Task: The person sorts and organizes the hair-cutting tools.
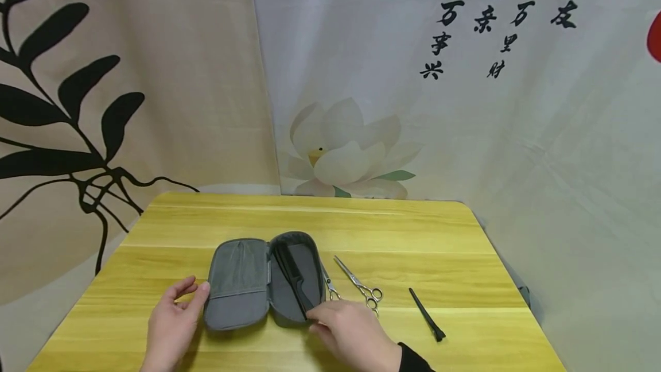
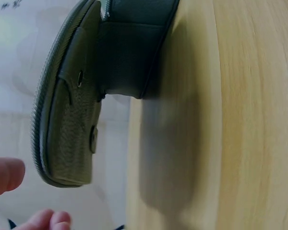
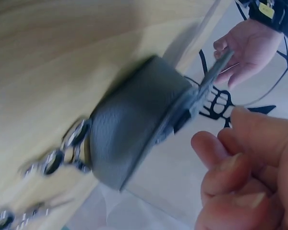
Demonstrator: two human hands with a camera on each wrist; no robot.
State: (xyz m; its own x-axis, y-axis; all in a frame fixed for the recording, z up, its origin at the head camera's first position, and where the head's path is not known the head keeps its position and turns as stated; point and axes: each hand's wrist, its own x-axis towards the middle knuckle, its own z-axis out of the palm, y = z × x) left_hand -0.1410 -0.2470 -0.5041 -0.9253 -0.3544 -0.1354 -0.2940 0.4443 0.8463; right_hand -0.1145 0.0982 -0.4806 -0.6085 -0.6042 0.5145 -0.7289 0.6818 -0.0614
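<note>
A grey zip case [image 1: 237, 309] lies spread like a book on the table. In its right half rests a black comb [image 1: 291, 271], its handle slanting down toward the near edge. My right hand [image 1: 356, 332] has its fingertips right at the handle's end in the head view. Its fingers [image 3: 225, 179] are loosely curled with nothing visible between them in the right wrist view, a gap separating them from the case. At the left cover's outer edge is my left hand [image 1: 172, 320], fingers relaxed; the left wrist view shows its thumb [image 2: 5, 175] apart from the cover [image 2: 69, 120].
Steel scissors [image 1: 361, 286] lie right of the case, with a second pair [image 1: 330, 287] partly hidden against its side. Farther right is a slim black clip-like thing [image 1: 427, 314]. The yellow wooden table [image 1: 392, 228] ends at a printed cloth backdrop [image 1: 356, 73].
</note>
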